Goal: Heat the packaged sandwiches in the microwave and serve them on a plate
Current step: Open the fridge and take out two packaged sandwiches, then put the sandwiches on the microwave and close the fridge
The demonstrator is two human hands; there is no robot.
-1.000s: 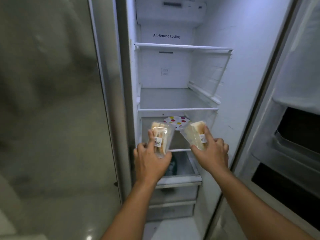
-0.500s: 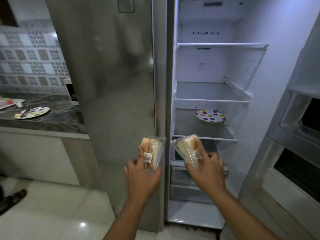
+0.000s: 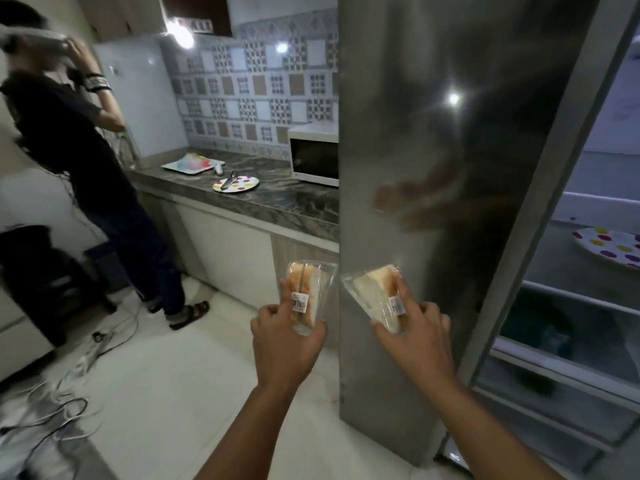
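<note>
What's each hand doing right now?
Left hand: grips a packaged sandwich.
Right hand: grips another packaged sandwich.

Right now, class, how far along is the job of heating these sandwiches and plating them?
Done: both packs are out of the fridge, whose door is open. In hand: the left hand grips one packaged sandwich, the right hand the other, both sealed. Left: the microwave on the counter is shut, and the dotted plate holds only tongs.
</note>
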